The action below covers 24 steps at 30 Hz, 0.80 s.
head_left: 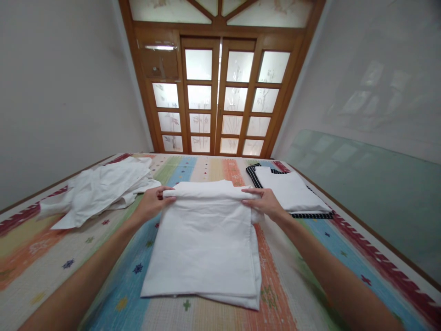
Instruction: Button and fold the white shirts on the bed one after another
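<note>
A white shirt-like garment (203, 248), partly folded, lies in front of me on a striped, patterned cloth. Its far edge is turned over into a narrow band. My left hand (153, 201) pinches the left end of that band between thumb and fingers. At the right end, my right hand (263, 202) grips the band the same way, with the thumb below and fingers above. Some loose fabric bulges beside the right fingers. The near edge of the garment lies flat, with its layers slightly offset at the lower right.
To the left lies a loose heap of white clothing (106, 186). On the right, a folded white garment (289, 191) rests on black striped fabric (253, 174). The multicoloured cloth (120, 285) covers the surface. Beyond stand wooden glass-paned doors (217, 96), with walls on both sides.
</note>
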Each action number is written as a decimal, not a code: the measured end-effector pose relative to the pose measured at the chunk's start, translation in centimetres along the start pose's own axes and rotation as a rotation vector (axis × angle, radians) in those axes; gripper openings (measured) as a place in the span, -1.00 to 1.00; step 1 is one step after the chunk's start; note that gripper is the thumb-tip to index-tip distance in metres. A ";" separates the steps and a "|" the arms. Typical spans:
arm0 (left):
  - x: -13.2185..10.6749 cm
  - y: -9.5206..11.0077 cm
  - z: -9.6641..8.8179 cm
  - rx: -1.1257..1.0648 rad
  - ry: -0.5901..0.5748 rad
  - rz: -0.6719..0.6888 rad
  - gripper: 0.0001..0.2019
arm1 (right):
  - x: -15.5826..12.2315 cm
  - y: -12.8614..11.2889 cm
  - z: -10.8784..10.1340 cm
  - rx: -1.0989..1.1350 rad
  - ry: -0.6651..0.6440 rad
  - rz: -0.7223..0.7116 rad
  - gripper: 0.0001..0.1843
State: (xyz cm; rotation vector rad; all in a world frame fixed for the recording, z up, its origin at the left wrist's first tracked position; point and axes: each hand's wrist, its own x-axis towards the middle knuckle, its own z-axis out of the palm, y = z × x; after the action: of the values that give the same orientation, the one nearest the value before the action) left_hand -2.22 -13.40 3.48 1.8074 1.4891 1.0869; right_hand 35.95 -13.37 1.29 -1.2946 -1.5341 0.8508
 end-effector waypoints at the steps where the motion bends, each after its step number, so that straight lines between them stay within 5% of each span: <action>1: -0.1 0.5 -0.3 0.054 0.020 0.043 -0.47 | 0.0 -0.3 -0.2 -0.048 0.013 -0.046 -0.46; 12: -1.2 1.8 -2.0 0.393 0.084 0.366 -0.57 | -1.0 -1.7 -1.2 -0.543 0.296 -0.508 -0.75; 17: -2.7 3.5 -3.6 0.280 0.070 0.446 -0.55 | -3.0 -4.5 -2.8 -0.440 0.067 -0.608 -0.77; 21: -4.5 5.1 -5.8 0.209 -0.006 0.351 -0.47 | -5.3 -8.3 -5.2 -0.465 0.047 -0.549 -0.70; 24: -4.4 5.9 -6.3 0.120 0.065 0.255 -0.42 | -5.0 -10.7 -6.7 -0.439 0.017 -0.499 -0.63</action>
State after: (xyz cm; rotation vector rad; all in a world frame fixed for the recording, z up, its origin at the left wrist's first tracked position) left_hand -4.72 -19.57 10.52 2.1085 1.4146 1.2094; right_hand 38.79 -20.84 12.29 -1.1246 -1.9842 0.1882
